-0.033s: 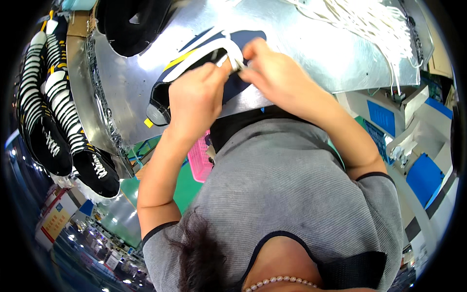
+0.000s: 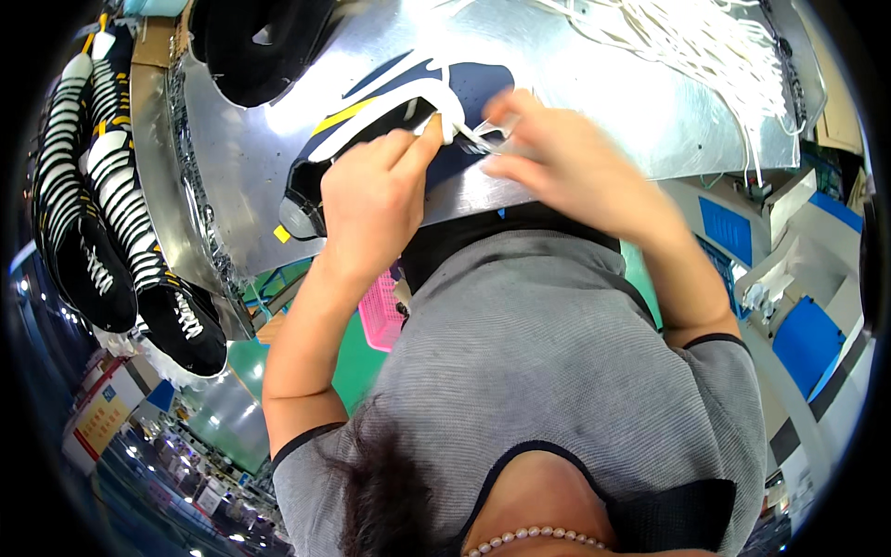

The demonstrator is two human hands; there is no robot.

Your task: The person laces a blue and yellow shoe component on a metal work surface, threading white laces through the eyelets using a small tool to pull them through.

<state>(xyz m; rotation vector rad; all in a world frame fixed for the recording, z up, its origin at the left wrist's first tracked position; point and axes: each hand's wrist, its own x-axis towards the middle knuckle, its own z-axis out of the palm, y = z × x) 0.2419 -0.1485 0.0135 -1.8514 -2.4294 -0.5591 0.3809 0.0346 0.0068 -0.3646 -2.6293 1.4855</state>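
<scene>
— On the shiny metal bench [image 2: 594,102], what lies under the hands?

— One navy shoe [image 2: 390,121] with white stripes and a yellow flash, lying on its side near the bench's front edge, toe end toward the left.

— And the left hand [image 2: 371,200]?

— It rests on the shoe's upper, fingers [image 2: 418,144] curled and pinched shut on a white lace [image 2: 461,125] right at the shoe's opening.

— The right hand [image 2: 566,167]?

— Just beside it, slightly blurred; its fingers [image 2: 506,107] close on the same lace from the other side — the two hands nearly touch over the shoe.

— What else is on the bench?

— A loose heap of white laces [image 2: 696,46] at the far right, well apart from the shoe, some strands hanging over the edge. A dark shoe [image 2: 255,46] sits at the far left corner.

— Off the bench?

— To the left, black shoes with white stripes [image 2: 102,232] hang in a row, white laces showing. A pink basket [image 2: 382,316] shows below the bench edge, partly hidden by the person's grey top.
</scene>
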